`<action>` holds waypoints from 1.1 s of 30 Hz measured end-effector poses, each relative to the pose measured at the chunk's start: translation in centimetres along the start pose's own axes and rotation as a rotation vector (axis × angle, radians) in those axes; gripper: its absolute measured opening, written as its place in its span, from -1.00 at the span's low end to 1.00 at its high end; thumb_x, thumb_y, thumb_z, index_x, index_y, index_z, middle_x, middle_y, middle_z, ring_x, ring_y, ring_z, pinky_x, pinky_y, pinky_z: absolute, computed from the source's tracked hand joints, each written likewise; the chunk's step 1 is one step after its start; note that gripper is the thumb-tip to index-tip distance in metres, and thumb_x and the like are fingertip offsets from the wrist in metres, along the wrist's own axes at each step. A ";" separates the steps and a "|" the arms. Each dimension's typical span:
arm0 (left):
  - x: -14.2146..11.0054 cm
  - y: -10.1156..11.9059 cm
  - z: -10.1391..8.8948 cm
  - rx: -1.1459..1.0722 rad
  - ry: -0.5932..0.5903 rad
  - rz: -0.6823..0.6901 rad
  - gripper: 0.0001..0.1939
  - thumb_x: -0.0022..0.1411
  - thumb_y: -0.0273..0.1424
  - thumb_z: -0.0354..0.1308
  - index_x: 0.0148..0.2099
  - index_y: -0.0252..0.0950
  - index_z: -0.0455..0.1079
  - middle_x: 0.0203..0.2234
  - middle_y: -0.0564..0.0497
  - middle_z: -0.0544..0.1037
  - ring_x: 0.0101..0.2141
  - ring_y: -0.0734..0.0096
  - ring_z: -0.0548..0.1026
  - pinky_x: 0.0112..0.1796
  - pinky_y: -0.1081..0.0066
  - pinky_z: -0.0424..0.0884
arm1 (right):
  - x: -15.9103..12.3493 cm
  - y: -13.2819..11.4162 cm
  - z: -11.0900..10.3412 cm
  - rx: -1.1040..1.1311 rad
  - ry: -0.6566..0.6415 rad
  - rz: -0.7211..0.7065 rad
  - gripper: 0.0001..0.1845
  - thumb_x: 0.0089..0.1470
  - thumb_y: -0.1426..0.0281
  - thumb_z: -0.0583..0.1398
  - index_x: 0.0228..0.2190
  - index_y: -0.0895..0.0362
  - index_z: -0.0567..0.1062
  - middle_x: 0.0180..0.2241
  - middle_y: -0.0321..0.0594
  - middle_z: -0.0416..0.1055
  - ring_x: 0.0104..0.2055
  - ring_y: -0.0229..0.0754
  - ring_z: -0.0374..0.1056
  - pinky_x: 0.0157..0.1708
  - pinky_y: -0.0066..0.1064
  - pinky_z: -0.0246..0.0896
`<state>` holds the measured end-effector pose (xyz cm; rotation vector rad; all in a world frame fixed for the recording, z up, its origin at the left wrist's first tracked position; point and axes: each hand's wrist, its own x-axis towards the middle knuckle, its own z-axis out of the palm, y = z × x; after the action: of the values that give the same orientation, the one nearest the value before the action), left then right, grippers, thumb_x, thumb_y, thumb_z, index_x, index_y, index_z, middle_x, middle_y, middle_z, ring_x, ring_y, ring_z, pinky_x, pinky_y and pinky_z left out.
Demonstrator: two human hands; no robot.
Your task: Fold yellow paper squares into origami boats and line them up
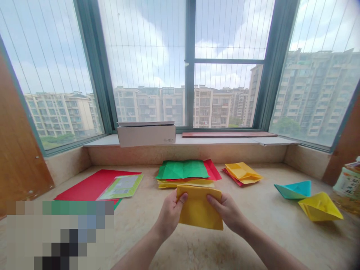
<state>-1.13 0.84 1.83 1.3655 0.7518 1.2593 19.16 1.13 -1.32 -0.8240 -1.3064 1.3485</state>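
Between my two hands is a folded sheet of yellow paper [200,210], held up above the counter. My left hand [170,210] grips its left edge, thumb on the near face. On the opposite edge, my right hand [226,210] pinches it the same way. Just behind lies a pile of creased paper with a green sheet [182,169] on top and red and yellow sheets under it. A folded yellow-orange paper [243,172] rests on red paper to the right. Farther right sit a blue paper boat [294,190] and a yellow paper boat [320,208].
Red paper [87,185] and a green-edged packet [122,186] lie on the left of the stone counter [253,202]. A white box [146,135] stands on the window ledge. At the right edge is a bottle [348,183]. Blurred blocks cover the lower left.
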 end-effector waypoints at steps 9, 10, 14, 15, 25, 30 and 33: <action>-0.7 -2.2 -0.6 0.042 -0.174 -0.323 -0.47 0.19 0.08 0.12 -0.31 -0.37 0.34 -0.76 -0.02 0.47 -0.76 0.36 0.45 -0.78 0.56 0.15 | 0.4 0.0 -0.2 0.006 0.144 -0.053 -0.42 0.02 -0.12 0.22 -0.24 0.14 0.57 -0.40 -0.11 0.57 -0.42 0.02 0.50 -0.43 -0.22 0.41; -0.7 -2.4 -0.6 0.043 -0.162 -0.297 -0.46 0.19 0.09 0.11 -0.39 -0.37 0.33 -0.78 -0.01 0.44 -0.77 0.38 0.43 -0.79 0.57 0.13 | 0.4 -0.2 -0.3 -0.008 0.123 -0.037 -0.39 0.04 -0.15 0.19 -0.28 0.16 0.56 -0.45 -0.12 0.56 -0.50 -0.04 0.48 -0.51 -0.28 0.38; -0.5 -2.5 -0.6 0.045 -0.060 -0.214 -0.41 0.20 0.11 0.09 -0.53 -0.35 0.31 -0.82 -0.02 0.40 -0.79 0.42 0.41 -0.79 0.56 0.13 | 0.2 -0.4 -0.2 -0.098 0.036 0.009 -0.31 0.04 -0.21 0.11 -0.43 0.21 0.47 -0.62 -0.20 0.44 -0.73 -0.25 0.31 -0.77 -0.48 0.15; -0.5 -2.5 -0.6 0.046 -0.057 -0.215 -0.41 0.20 0.11 0.08 -0.49 -0.36 0.35 -0.82 -0.01 0.39 -0.80 0.42 0.40 -0.79 0.55 0.12 | 0.2 -0.4 -0.1 -0.116 0.047 0.001 -0.32 0.03 -0.22 0.12 -0.43 0.21 0.45 -0.64 -0.22 0.42 -0.73 -0.26 0.31 -0.79 -0.51 0.13; -0.8 -2.2 -0.5 0.140 -0.074 -0.211 -0.20 0.18 0.24 -0.08 -0.39 -0.47 0.49 -0.89 0.01 0.30 -0.84 0.45 0.29 -0.79 0.53 0.05 | 0.0 0.0 0.0 -0.168 0.091 0.023 -0.33 0.02 -0.23 0.11 -0.46 0.18 0.40 -0.76 -0.30 0.33 -0.78 -0.29 0.25 -0.85 -0.58 0.06; -0.3 -1.5 -1.1 0.135 0.026 -0.178 -0.23 0.18 0.25 -0.07 -0.43 -0.42 0.46 -0.84 0.02 0.33 -0.81 0.46 0.35 -0.77 0.55 0.14 | -0.2 0.1 0.0 -0.188 0.053 0.043 -0.31 -0.02 -0.24 0.14 -0.43 0.19 0.43 -0.76 -0.32 0.32 -0.78 -0.30 0.23 -0.84 -0.56 0.04; 0.0 -1.1 -1.6 0.200 0.067 -0.124 -0.28 0.13 0.24 0.02 -0.42 -0.41 0.44 -0.75 -0.02 0.44 -0.78 0.45 0.38 -0.77 0.53 0.23 | -0.4 0.0 -0.1 -0.230 -0.004 0.062 -0.30 0.01 -0.23 0.12 -0.46 0.21 0.47 -0.76 -0.29 0.33 -0.77 -0.29 0.24 -0.79 -0.54 0.06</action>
<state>-2.44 1.48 0.57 1.4181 1.0157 1.1600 19.32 0.79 -1.41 -1.0265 -1.4680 1.2624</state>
